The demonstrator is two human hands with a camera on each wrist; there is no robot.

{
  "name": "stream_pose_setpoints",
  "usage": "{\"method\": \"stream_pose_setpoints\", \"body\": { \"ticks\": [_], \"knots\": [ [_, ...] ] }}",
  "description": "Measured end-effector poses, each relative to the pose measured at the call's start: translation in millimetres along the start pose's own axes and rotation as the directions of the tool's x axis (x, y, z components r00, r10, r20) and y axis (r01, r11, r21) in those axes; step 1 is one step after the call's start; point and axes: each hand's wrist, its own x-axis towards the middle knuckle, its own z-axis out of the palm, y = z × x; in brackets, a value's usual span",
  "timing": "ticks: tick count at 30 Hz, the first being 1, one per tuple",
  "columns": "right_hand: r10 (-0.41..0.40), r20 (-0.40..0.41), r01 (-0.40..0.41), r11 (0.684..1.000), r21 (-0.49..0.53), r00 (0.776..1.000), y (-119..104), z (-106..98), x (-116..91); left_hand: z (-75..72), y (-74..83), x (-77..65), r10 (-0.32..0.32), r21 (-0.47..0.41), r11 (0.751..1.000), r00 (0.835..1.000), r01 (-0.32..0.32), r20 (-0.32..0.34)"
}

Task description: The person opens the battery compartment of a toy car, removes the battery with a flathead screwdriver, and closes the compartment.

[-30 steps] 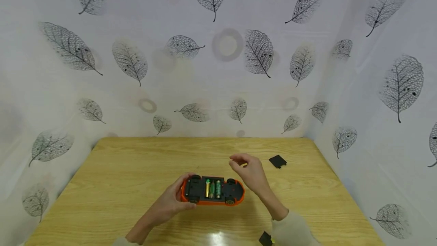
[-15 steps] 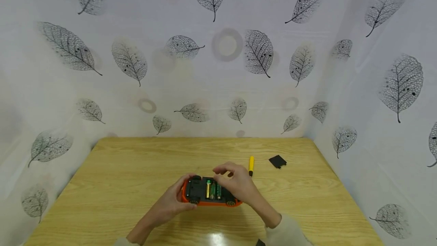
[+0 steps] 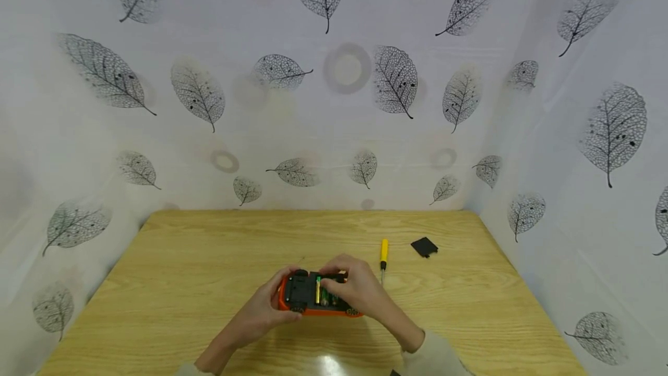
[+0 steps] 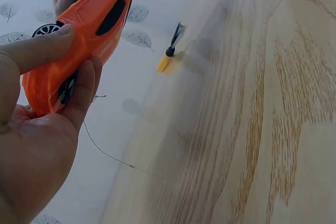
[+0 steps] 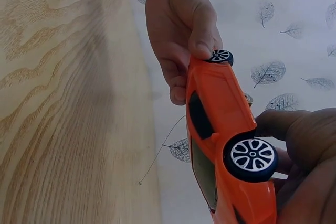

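An orange toy car (image 3: 298, 292) is held up above the table with its black underside toward the head camera. My left hand (image 3: 261, 305) grips its left end, the thumb along the near side. In the uncovered battery compartment lie several batteries; a green-and-gold battery (image 3: 318, 290) is leftmost. My right hand (image 3: 360, 288) reaches over the compartment, bent index finger and thumb at that battery and covering parts of the others. Whether they pinch it is hidden. A battery end (image 5: 248, 98) sticks out past the car's underside in the right wrist view.
A screwdriver (image 3: 384, 254) with a yellow handle lies on the wooden table (image 3: 209, 248) just beyond my right hand. Farther right is a flat black cover (image 3: 425, 246). The corner of a dark object (image 3: 395, 372) shows at the bottom edge. A leaf-patterned curtain (image 3: 334, 132) surrounds the table.
My right hand has moved left and down from beside the car to over the battery compartment, uncovering the screwdriver. My left hand and the car have hardly moved.
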Motion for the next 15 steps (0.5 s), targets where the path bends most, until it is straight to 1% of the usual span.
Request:
{"method": "stream_pose_setpoints", "body": {
  "ticks": [9, 15],
  "knots": [
    [-0.006, 0.001, 0.006, 0.999, -0.033, 1.000, 0.1, 2.6, 1.1, -0.8, -0.6, 0.5, 0.011, 0.011, 1.000, 1.000, -0.011, 0.002],
    [-0.012, 0.005, 0.012, 1.000, -0.009, 1.000, -0.5, 1.9, 1.9, -0.4, -0.6, 0.4, 0.013, 0.020, 1.000, 1.000, -0.013, 0.001]
  ]
}}
